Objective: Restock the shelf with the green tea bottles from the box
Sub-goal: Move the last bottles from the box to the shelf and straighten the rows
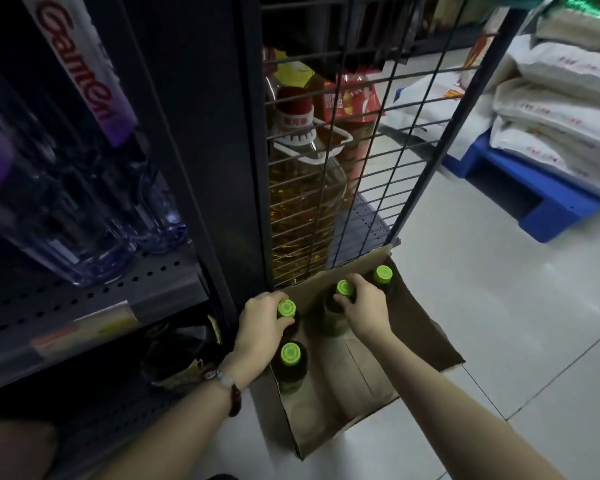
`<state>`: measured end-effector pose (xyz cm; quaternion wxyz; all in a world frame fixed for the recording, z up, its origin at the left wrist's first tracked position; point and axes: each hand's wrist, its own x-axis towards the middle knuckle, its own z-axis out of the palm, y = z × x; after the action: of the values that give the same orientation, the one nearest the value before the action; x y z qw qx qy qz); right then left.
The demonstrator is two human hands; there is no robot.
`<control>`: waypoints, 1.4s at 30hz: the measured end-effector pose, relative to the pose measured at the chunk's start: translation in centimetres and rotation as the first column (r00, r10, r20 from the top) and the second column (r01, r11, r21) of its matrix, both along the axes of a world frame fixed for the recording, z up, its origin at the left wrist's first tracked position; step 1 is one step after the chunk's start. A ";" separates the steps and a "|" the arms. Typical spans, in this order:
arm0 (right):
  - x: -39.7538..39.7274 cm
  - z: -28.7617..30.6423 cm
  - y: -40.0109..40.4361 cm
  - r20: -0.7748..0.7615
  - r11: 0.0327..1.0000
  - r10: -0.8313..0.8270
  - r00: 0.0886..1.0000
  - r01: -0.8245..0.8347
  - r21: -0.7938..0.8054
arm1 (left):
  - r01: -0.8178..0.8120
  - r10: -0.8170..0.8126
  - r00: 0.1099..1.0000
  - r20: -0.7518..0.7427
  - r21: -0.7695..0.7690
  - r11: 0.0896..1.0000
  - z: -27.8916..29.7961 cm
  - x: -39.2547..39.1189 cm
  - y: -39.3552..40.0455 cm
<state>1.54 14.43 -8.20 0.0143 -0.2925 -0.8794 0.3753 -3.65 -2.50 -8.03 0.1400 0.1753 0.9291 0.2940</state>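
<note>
An open cardboard box [426,327] stands on the floor beside the shelf. Several green tea bottles with bright green caps stand upright in it. My left hand [262,322] grips the neck of the bottle at the box's back left [287,308]. My right hand [362,306] grips the neck of the bottle at the back middle [344,287]. Another bottle [383,274] stands in the far right corner, untouched. A fourth bottle [290,355] stands nearer to me, just below my left hand. The grey perforated shelf [94,289] is at the left.
Large clear water bottles [84,216] with purple labels stand on the shelf. Behind a black wire grid [361,140] stands a big jug of cooking oil [302,202]. White sacks [551,109] lie on a blue pallet [548,202] at the right. White floor tiles surround the box.
</note>
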 end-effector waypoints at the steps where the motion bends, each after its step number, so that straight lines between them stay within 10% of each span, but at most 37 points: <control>1: 0.1 -0.2 0.0 -0.012 1.000 -0.019 1.000 0.019 -0.006 | 0.001 -0.001 1.000 0.004 0.052 0.999 -0.2 0.0 0.3; 26: 3.4 -0.4 -1.3 -0.237 0.955 -0.178 0.955 0.110 -0.274 | -0.019 -0.096 0.975 0.200 0.505 0.863 2.0 0.1 0.4; 42: 9.2 29.1 -1.3 -0.384 0.919 -0.334 0.861 0.205 -0.338 | 0.075 -0.241 0.952 0.190 0.616 0.784 30.0 3.8 3.2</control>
<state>10.77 13.14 20.89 0.2201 -0.3218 -0.7402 0.5478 0.18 0.68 22.01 0.2213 0.2486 0.7427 0.5811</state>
